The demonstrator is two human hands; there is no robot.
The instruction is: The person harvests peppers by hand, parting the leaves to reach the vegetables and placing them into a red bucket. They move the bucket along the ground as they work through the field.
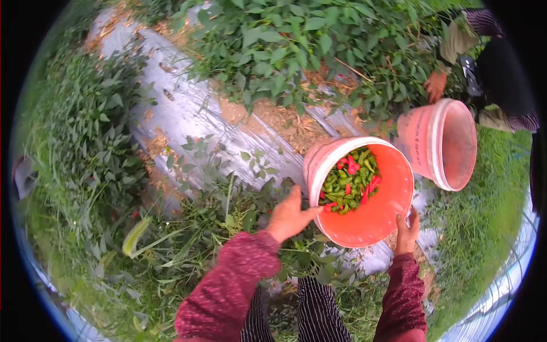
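A pink-orange bucket [393, 182] with a pale rim is tilted so that its mouth faces me. Green and red peppers [350, 182] lie inside it against the bottom and side. At the bucket's left rim is my left hand [292, 215], thumb over the edge and the other fingers round the outside. My right hand [407, 232] grips the lower right rim, its thumb on the lip. The fingers behind the bucket wall are partly hidden on both sides.
A second pink bucket [437, 145] stands tilted just behind, on the right. Beside it a co-worker's hand [436, 85] reaches toward leafy pepper plants [319, 40]. Silvery plastic mulch [188, 108] covers the bed, with plants and grass [74, 188] on the left.
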